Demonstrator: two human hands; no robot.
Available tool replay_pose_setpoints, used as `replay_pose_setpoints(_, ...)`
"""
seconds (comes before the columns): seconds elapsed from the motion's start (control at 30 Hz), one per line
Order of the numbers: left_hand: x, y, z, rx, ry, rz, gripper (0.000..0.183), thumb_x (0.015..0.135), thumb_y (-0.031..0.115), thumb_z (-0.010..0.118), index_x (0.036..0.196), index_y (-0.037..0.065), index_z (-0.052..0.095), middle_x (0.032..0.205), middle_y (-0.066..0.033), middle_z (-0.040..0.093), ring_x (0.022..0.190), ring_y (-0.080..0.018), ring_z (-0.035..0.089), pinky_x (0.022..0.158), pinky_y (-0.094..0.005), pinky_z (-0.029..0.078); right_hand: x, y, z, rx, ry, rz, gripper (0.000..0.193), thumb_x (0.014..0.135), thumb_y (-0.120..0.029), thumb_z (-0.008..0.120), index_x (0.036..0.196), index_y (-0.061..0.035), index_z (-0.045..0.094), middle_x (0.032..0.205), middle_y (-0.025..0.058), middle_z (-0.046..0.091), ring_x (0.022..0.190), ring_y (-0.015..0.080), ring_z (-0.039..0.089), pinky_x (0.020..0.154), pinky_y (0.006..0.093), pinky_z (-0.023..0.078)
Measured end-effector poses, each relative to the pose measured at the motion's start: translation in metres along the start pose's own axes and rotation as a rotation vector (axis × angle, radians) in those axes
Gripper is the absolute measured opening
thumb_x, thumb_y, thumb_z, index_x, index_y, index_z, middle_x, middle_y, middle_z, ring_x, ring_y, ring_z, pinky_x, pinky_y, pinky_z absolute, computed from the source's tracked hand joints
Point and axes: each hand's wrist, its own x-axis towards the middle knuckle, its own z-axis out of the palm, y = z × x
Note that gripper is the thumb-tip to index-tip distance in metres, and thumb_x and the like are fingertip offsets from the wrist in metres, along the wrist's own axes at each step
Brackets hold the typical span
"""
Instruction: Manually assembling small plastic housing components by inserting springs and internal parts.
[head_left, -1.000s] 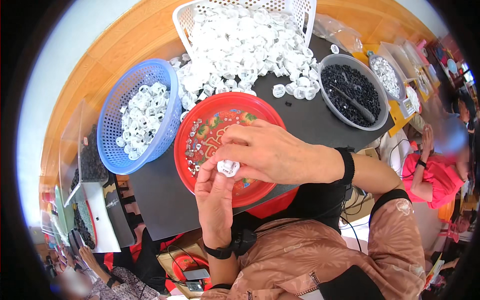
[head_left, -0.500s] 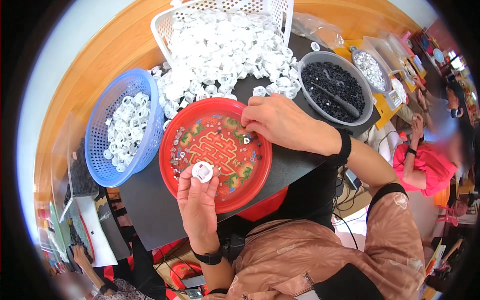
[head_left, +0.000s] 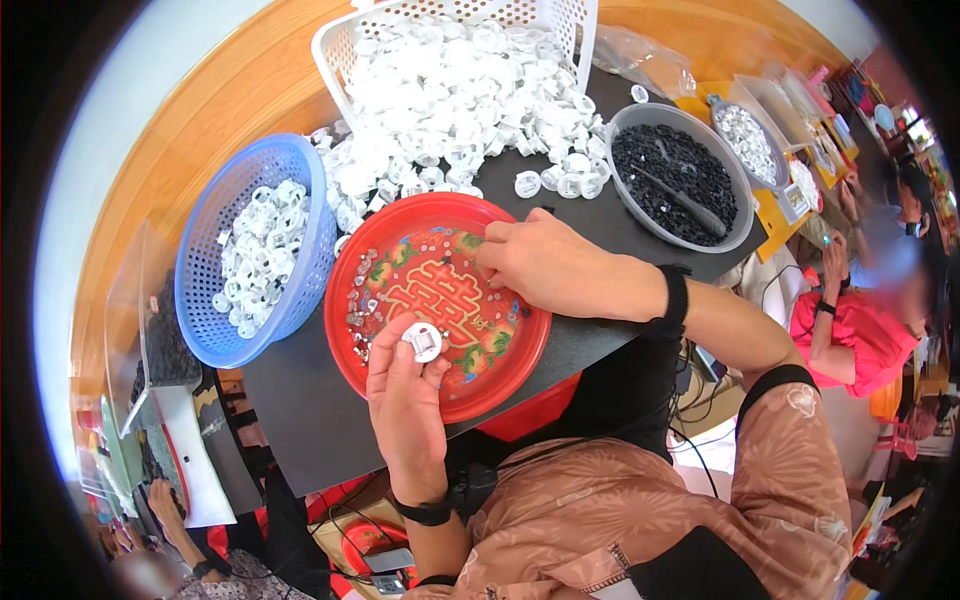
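My left hand [head_left: 408, 400] holds a small round white plastic part [head_left: 423, 342] between thumb and fingers, above the near left side of a red round tray [head_left: 478, 403]. A recess shows in the face of that part. My right hand [head_left: 550, 268] is closed in a pinch at the tray's right side, low over its patterned bottom. Whatever its fingertips hold, if anything, is hidden. Small metallic and dark bits [head_left: 358, 320] lie scattered inside the tray, mostly along its left side.
White parts [head_left: 455, 95] spill from a tipped white basket [head_left: 332, 75] at the back. A blue basket [head_left: 200, 345] of white parts stands left. At right sits a grey bowl [head_left: 742, 185] of black pieces with a dark scoop [head_left: 685, 205]. Other people work far right and lower left.
My right hand has come down nearer into the tray, its fingertips now over small bits there. The white part in my left hand has turned slightly. The whole view has shifted a little.
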Motion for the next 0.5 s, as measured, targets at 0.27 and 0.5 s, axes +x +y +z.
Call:
replay_pose_setpoints(0.27,-0.003,-0.006,0.011,0.203,-0.098,-0.034,0.021,0.098,0.013,0.051,0.115,0.001,0.057,0.099,-0.0043,0.062,0.082,-0.0112,0.06,0.07,-0.0245,0.048,0.005,-0.022,-0.022,0.916,-0.05,0.015,0.008,0.087,-0.01,0.067,0.092,-0.0041,0.064,0.087,0.0006,0.058,0.086,0.0126,0.054,0.074,0.0254,0.043)
replay_pose_setpoints(0.5,-0.004,-0.005,0.02,-0.044,-0.138,-0.063,0.013,0.095,0.012,0.057,0.106,0.005,0.058,0.095,-0.0027,0.063,0.078,-0.0078,0.057,0.068,-0.0223,0.046,0.008,-0.021,-0.008,0.944,0.107,-0.173,0.009,0.086,-0.008,0.067,0.094,-0.0049,0.066,0.084,0.0015,0.057,0.083,0.0128,0.054,0.074,0.0261,0.042)
